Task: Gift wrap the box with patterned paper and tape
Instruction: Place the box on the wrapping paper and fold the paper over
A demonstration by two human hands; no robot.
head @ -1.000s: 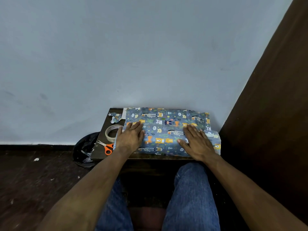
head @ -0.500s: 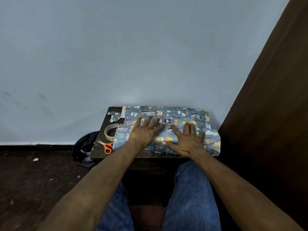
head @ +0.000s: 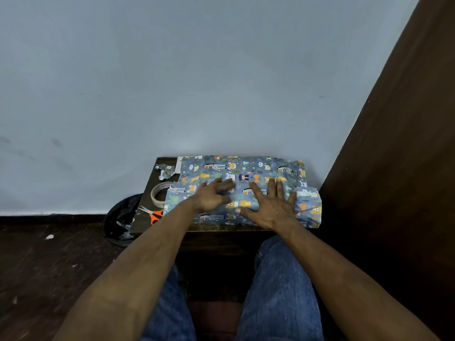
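Left hand (head: 211, 198), centre of the frame: palm down, fingers straight and spread, pressing flat on the top of the wrapped box (head: 242, 190); it grips nothing. Right hand (head: 270, 207), just right of it: likewise flat, fingers extended and fanned toward the wall, thumb stretched left along the near part of the top face; it also holds nothing. The two hands lie close together but apart.

The box lies lengthwise across the dark wooden worktop (head: 147, 212), covered in blue patterned paper (head: 246, 168) printed with small animals; its far edge is near the wall (head: 197, 82). At the right end the paper (head: 307, 205) bulges loosely past the box.

Left of the box, on the worktop: a roll of clear tape (head: 159, 195) touching the paper's edge, orange-handled scissors (head: 152, 214) at the near left corner, and crumpled paper scraps (head: 165, 171) at the far left corner.

Lower left of the worktop, on the floor (head: 49, 267): a black bag (head: 118, 217). A brown panel (head: 406, 143) fills the right side of the frame.
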